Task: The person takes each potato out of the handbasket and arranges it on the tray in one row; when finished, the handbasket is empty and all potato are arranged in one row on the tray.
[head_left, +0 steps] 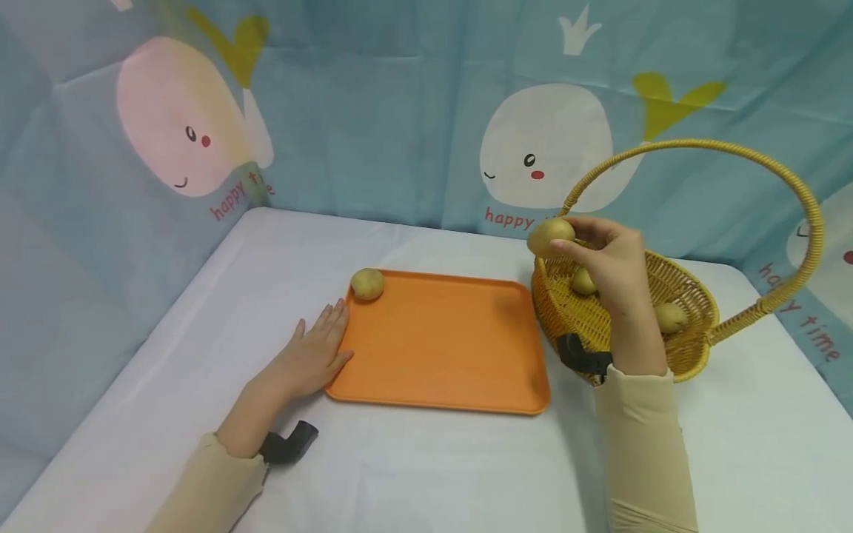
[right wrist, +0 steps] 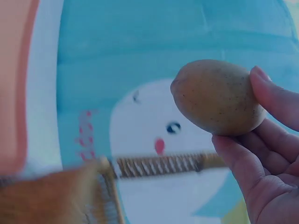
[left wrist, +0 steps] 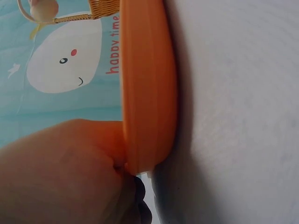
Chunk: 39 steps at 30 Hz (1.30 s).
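My right hand (head_left: 613,259) pinches a potato (head_left: 550,237) between thumb and fingers, held up above the left rim of a wicker basket (head_left: 553,307). In the right wrist view the same potato (right wrist: 217,97) shows whole, lifted clear of the basket. Two more potatoes lie in the basket, one near its left side (head_left: 583,282) and one to the right (head_left: 670,317). My left hand (head_left: 313,355) rests at the left edge of an orange tray (head_left: 440,340), fingers extended along the rim. A single potato (head_left: 367,284) sits in the tray's far left corner.
The basket's tall arched handle (head_left: 700,144) rises over it and leans to the right. A white cloth (head_left: 426,466) covers the table. Behind it hangs a blue curtain (head_left: 373,111) printed with whales. Each wrist carries a black camera mount (head_left: 289,443).
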Available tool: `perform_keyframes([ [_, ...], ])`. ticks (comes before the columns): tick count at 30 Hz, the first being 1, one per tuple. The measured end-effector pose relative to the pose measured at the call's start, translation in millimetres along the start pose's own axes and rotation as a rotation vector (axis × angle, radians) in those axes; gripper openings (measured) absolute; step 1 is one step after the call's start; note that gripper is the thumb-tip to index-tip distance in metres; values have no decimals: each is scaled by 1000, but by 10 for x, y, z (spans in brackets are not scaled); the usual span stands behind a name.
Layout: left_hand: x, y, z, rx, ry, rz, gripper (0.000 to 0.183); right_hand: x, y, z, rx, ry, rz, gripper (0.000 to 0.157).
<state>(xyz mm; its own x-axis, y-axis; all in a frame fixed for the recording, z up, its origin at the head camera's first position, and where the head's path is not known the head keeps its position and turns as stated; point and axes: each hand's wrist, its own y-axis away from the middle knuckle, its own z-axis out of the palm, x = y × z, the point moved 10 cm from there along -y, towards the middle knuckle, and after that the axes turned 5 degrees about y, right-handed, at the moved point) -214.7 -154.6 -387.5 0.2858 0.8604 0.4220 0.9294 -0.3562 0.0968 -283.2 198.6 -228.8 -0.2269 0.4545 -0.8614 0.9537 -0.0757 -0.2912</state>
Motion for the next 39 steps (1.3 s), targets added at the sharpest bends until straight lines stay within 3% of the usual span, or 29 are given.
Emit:
perform_keyframes([
  [3,14,-4,-8,0,-2,6,67,-7,5,199,-31,-13,12,40],
  [11,-27,-16,14,0,-18,4,68,-212,-9,822,-138,-119,-94,35],
  [18,-15,-14,15,4,-10,-4,67,-265,6,1293,-216,-255,-84,34],
  [24,-6,6,-9,2,-13,-8,67,-248,25,1618,-287,-255,-78,33],
  [29,-2,-4,-9,-7,-19,-17,68,-90,30,1849,-329,-254,-15,33],
  [35,-19,-19,1,-15,-27,-21,68,163,53,2106,-312,-181,82,34],
  [39,-14,-20,17,-21,-22,-23,68,333,111,2287,-392,-144,127,32],
])
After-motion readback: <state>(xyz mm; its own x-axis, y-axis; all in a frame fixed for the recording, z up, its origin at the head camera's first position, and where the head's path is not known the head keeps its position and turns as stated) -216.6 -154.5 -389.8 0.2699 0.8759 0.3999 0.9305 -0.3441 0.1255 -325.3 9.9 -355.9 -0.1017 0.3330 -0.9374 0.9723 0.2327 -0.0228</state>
